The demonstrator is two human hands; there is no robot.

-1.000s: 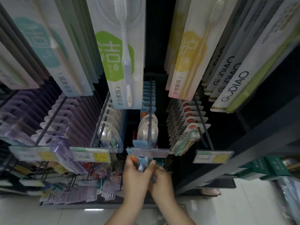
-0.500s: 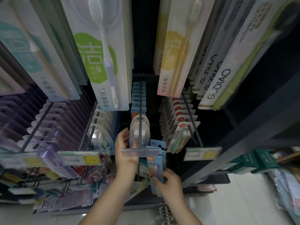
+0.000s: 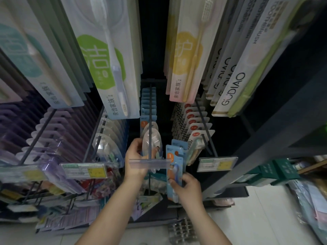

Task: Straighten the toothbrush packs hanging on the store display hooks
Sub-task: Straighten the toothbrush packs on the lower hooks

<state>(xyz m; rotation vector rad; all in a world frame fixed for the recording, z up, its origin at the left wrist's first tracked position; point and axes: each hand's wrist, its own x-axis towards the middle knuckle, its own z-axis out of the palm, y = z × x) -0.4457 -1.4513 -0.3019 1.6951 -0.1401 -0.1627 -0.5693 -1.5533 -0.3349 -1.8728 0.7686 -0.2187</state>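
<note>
Head view. Blue-and-orange carded toothbrush packs (image 3: 174, 167) off the hook, held upright just right of the centre hook (image 3: 150, 121), beside its price-label strip (image 3: 149, 163). Right hand (image 3: 187, 189) low on these packs, fingers (image 3: 174, 183) curled round the lower edge, thumb side hidden. Left hand (image 3: 136, 161) raised behind the label strip, fingers curled onto the clear domed blister pack (image 3: 151, 142) at the front of the centre hook; looks like steadying or pushing it back. Further blue packs (image 3: 148, 101) behind it on the same hook, lined up evenly as far as visible.

Neighbouring rows, same view: purple packs (image 3: 51, 131) on the left hook in an even fan; clear blister packs (image 3: 106, 138) next to them orderly; red-dot carded packs (image 3: 194, 121) on the right hook regular, front one tilted slightly forward. Upper tier: green-label pack (image 3: 109, 68), yellow-label pack (image 3: 187, 55), GUDIAO boxes (image 3: 231, 85) hanging square. Lower tier blurred, cannot judge.

Judgement: task mid-way on the centre hook. Done: most visible rows look tidy. Left: rehang the held blue packs, square up the front of the centre hook, check the lower tier.
</note>
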